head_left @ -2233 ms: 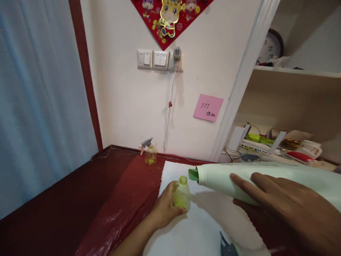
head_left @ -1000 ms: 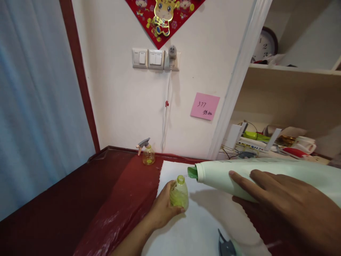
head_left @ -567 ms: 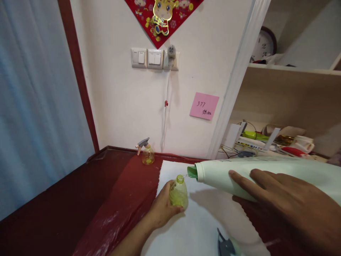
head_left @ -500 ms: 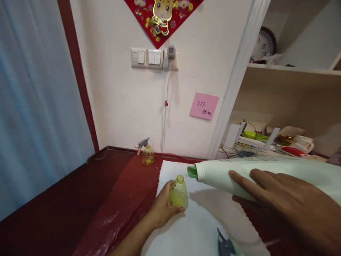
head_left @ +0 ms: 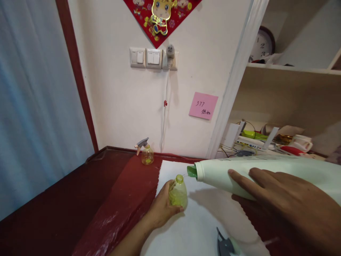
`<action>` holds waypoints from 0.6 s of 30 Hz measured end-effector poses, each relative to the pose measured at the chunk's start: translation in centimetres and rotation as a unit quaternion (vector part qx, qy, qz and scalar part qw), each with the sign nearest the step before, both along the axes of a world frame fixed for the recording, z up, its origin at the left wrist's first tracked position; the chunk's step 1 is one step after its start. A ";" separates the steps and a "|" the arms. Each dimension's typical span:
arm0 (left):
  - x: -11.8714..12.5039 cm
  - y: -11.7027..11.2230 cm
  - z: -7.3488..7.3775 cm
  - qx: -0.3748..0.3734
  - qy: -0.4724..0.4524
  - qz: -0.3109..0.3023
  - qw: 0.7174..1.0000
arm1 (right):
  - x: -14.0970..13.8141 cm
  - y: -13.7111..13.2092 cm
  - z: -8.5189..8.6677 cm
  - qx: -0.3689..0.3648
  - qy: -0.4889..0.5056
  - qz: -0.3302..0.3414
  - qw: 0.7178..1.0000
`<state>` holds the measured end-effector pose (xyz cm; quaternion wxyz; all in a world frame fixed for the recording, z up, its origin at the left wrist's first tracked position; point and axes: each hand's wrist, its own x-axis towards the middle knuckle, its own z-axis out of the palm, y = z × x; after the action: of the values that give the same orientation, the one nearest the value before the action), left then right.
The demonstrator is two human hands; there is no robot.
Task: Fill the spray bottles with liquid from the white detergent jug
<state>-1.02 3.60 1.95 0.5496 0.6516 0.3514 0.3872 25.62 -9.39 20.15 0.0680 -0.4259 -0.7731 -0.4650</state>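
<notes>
My left hand [head_left: 163,208] is wrapped round a small yellow-green see-through spray bottle [head_left: 179,195] with its top off, upright over the white sheet [head_left: 204,217]. In my right hand [head_left: 287,199] lies a large pale green jug [head_left: 226,172], tipped on its side with its green spout [head_left: 191,171] close to the bottle's mouth. A thin clear stream runs from the spout to that mouth. Liquid shows inside the bottle, though its level is hard to make out. A grey spray head [head_left: 226,245] rests on the sheet near the bottom edge, partly cut off.
A second spray bottle [head_left: 147,155] with its grey trigger head on stands by the wall. A dark red table [head_left: 106,192] carries the sheet. A white cable [head_left: 164,121] hangs from the wall socket. At right, a shelf [head_left: 287,69] holds a clock and a router.
Both hands, the bottle and the jug keep nearly the same places, with the stream still running. The whole view has shifted very slightly.
</notes>
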 end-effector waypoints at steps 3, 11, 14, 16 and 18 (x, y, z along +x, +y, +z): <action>0.0 -0.1 0.3 -0.004 -0.004 -0.004 1.000 | -0.2 -0.1 0.3 0.003 -0.003 0.006 1.000; 0.0 -0.1 0.3 -0.005 0.004 0.001 1.000 | -0.3 0.2 0.4 0.014 -0.011 0.025 1.000; -0.1 -0.1 0.2 0.005 0.019 0.008 1.000 | -0.4 0.1 0.4 0.002 -0.008 0.010 1.000; 0.0 0.0 0.1 0.008 0.021 0.008 1.000 | -0.5 0.1 0.4 0.000 -0.003 0.009 1.000; 0.0 0.0 -0.1 0.007 0.015 0.007 1.000 | -0.6 0.1 0.5 -0.003 0.002 0.011 1.000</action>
<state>-1.05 3.61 1.89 0.5371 0.6585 0.3619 0.3834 24.97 -9.24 20.64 0.0737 -0.4182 -0.7790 -0.4612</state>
